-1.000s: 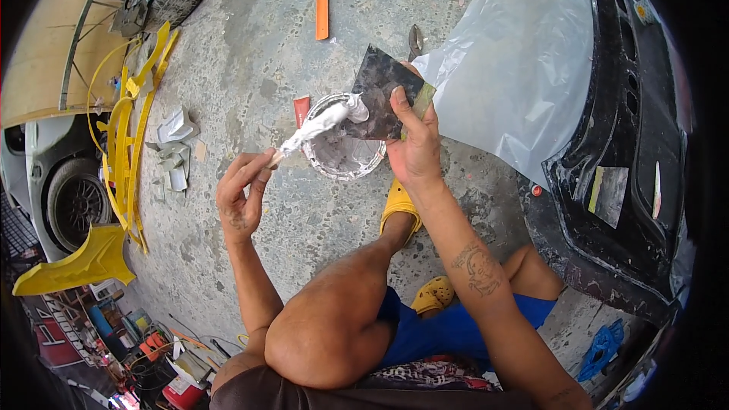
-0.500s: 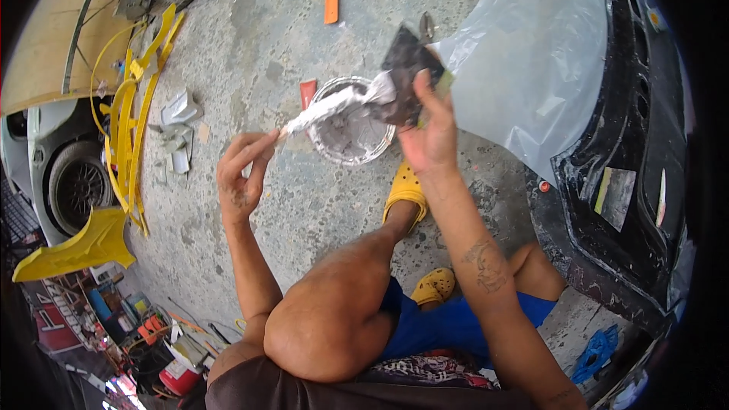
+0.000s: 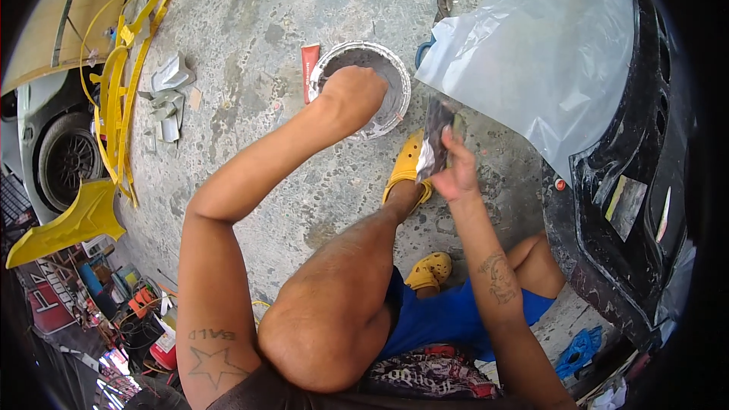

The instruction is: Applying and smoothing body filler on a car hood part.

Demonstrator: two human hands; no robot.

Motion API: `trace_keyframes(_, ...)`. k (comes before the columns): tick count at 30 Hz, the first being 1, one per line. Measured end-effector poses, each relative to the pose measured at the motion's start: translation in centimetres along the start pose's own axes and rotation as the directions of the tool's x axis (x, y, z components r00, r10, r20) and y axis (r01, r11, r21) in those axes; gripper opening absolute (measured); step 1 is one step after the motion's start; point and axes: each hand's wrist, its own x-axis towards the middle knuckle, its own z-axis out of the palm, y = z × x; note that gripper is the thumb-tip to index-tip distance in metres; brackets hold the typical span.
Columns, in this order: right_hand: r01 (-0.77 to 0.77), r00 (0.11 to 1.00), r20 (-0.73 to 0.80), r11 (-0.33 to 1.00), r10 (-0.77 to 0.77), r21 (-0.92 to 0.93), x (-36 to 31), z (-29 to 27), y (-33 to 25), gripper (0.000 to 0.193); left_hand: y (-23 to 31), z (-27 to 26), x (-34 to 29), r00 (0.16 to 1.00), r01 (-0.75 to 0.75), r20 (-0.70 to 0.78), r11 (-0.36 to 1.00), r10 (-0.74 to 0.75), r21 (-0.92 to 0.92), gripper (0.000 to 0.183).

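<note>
My left hand (image 3: 353, 99) is closed in a fist over an open round tub (image 3: 405, 80) of grey putty on the floor. The putty-coated stick it held a moment ago is hidden beneath it. In my right hand (image 3: 458, 171) is a dark flat spreading board (image 3: 434, 133), tilted steeply, with a pale smear of putty (image 3: 427, 159) at its lower end. The fingers and thumb grip it by its right side. A red tube (image 3: 310, 68) lies against the tub's left side.
At right, clear plastic sheeting (image 3: 531, 61) lies partly over a black car bumper (image 3: 585, 258). Pliers (image 3: 443, 4) rest near the sheet's edge. Yellow body parts (image 3: 114, 118) and a car wheel (image 3: 70, 153) are at left. My yellow clog (image 3: 408, 163) stands just below the tub.
My left hand has moved right and over the tub, taking the putty-coated stick down out of sight. My right hand has drawn the board lower, away from the stick, and tilted it.
</note>
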Motion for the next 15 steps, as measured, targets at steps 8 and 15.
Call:
trace_keyframes(8, -0.049, 0.977, 0.213, 0.991, 0.022, 0.123, 1.3, -0.6, 2.3, 0.057, -1.3, 4.9, 2.2, 0.996, 0.032, -0.086, 0.979, -0.014, 0.203, 0.015)
trace_keyframes(15, -0.058, 0.983, 0.182, 0.993, 0.038, 0.105, 2.3, 0.4, 3.1, 0.059, -2.2, 5.4, 1.3, 0.994, 0.038, -0.101, 0.999, -0.038, 0.003, 0.015)
